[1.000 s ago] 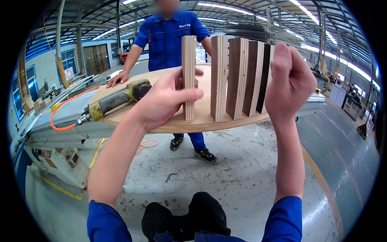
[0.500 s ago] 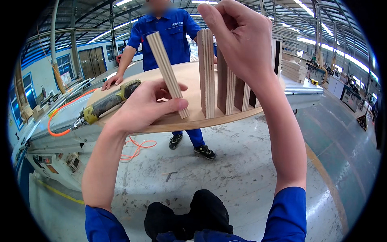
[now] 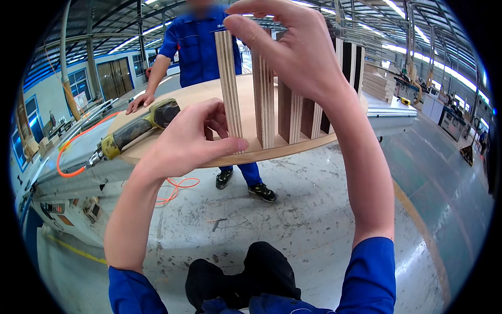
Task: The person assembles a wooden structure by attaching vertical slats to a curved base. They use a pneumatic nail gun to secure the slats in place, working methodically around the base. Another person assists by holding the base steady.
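Observation:
My left hand (image 3: 196,133) is closed on the lower end of a plywood strip (image 3: 228,86), thumb in front and fingers behind. The strip stands nearly upright by the near edge of a curved wooden board (image 3: 240,159). Above its top, my right hand (image 3: 298,49) is raised with thumb and fingers apart and nothing visible between them; the thumb tip is close to the strip's upper end. Right of the held strip, several similar plywood strips (image 3: 265,104) stand on the board in a row, with brown or dark side faces. My right hand and forearm hide part of them.
A yellow-green and black air tool (image 3: 138,128) lies on the board at the left, its orange hose (image 3: 63,157) looping off it. Across the board stands a person in blue (image 3: 201,52), one hand (image 3: 140,102) on the board. Stacked boards (image 3: 377,83) are at the right.
The plywood strip in my left hand has gone from leaning left to nearly upright. My right hand has moved left towards the strip's top, and its fingers have spread.

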A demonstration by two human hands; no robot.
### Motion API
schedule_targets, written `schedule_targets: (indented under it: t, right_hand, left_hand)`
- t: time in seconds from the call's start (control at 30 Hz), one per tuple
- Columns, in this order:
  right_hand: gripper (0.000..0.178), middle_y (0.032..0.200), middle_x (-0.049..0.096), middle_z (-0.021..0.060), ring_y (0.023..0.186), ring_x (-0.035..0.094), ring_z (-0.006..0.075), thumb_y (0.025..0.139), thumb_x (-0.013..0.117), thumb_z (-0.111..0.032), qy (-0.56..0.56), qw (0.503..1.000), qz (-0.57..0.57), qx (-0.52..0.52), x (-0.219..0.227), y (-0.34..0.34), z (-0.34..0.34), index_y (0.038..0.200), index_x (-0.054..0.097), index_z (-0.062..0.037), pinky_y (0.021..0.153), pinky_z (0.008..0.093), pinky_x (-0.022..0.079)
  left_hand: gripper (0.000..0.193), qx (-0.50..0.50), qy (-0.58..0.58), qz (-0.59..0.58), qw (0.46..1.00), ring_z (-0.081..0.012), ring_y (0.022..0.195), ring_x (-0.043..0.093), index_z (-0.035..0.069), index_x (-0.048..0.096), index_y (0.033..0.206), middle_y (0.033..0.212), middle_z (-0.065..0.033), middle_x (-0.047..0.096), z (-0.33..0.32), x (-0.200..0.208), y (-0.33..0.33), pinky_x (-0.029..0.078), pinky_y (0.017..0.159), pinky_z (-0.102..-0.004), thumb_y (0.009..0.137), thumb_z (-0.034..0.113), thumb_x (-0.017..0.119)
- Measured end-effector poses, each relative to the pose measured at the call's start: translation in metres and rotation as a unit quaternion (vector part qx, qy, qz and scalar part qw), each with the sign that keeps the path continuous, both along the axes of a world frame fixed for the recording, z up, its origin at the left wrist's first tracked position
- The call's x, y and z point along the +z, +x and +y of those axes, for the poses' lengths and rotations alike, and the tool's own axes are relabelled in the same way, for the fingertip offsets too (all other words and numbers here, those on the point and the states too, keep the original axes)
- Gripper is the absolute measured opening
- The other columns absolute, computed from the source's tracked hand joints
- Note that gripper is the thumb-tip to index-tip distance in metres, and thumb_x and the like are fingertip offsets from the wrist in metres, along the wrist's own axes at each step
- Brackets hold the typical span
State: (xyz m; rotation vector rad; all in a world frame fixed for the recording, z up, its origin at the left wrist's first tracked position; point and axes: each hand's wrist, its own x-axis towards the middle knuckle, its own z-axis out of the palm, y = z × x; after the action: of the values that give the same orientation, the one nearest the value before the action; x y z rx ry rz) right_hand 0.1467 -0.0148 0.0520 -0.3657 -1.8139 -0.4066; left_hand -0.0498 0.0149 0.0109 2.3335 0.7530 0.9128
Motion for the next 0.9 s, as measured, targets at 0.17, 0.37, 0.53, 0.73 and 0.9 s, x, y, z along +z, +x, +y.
schedule_targets:
  t: [0.17,0.37,0.53,0.73,0.9]
  right_hand:
    - [0.039,0.091,0.075,0.0162,0.081,0.073,0.0311,0.092,0.073,-0.038,0.036,0.996,-0.075,-0.009,0.003,0.004,-0.031,0.108,0.076,-0.0019,0.075,0.0385,0.056]
    - [0.036,0.083,0.073,0.0159,0.077,0.072,0.0339,0.088,0.074,-0.036,-0.115,0.986,-0.114,-0.033,0.019,0.009,-0.045,0.104,0.077,-0.0039,0.073,0.0415,0.056]
    - [0.036,0.083,0.073,0.0174,0.079,0.071,0.0382,0.09,0.071,-0.036,0.001,0.981,-0.102,-0.164,0.002,-0.003,-0.036,0.106,0.076,-0.0048,0.076,0.0459,0.056]
    - [0.031,0.082,0.072,0.0194,0.081,0.07,0.0401,0.091,0.067,-0.033,-0.038,0.97,-0.135,-0.2,0.007,-0.007,-0.044,0.102,0.075,-0.0044,0.075,0.0479,0.055]
    - [0.03,0.08,0.07,0.0217,0.081,0.07,0.0412,0.091,0.065,-0.029,-0.027,0.972,-0.191,-0.136,0.015,0.007,-0.055,0.099,0.074,-0.0021,0.075,0.0484,0.055]
  left_hand:
    - [0.055,0.011,-0.032,-0.003,0.999,-0.0051,0.081,0.055,-0.003,0.064,0.121,0.097,0.001,0.063,0.002,-0.004,-0.001,0.046,0.072,-0.0229,0.077,0.022,0.087]
    - [0.052,-0.002,-0.034,0.013,0.999,-0.0048,0.078,0.051,-0.002,0.064,0.117,0.094,0.0021,0.061,-0.001,-0.001,-0.004,0.043,0.068,-0.0227,0.075,0.021,0.084]
    - [0.047,0.009,-0.042,0.011,0.999,-0.0053,0.077,0.05,0.0,0.065,0.112,0.092,0.0027,0.06,0.001,-0.004,-0.001,0.041,0.067,-0.0225,0.074,0.02,0.084]
    - [0.044,0.023,-0.015,0.003,1.0,-0.0052,0.076,0.049,0.002,0.065,0.108,0.091,0.0027,0.059,-0.001,-0.006,0.0,0.041,0.069,-0.0232,0.073,0.019,0.085]
    - [0.043,0.032,0.002,0.018,0.999,-0.005,0.073,0.048,0.0,0.066,0.107,0.085,0.0036,0.055,0.002,-0.007,-0.001,0.042,0.065,-0.023,0.074,0.02,0.084]
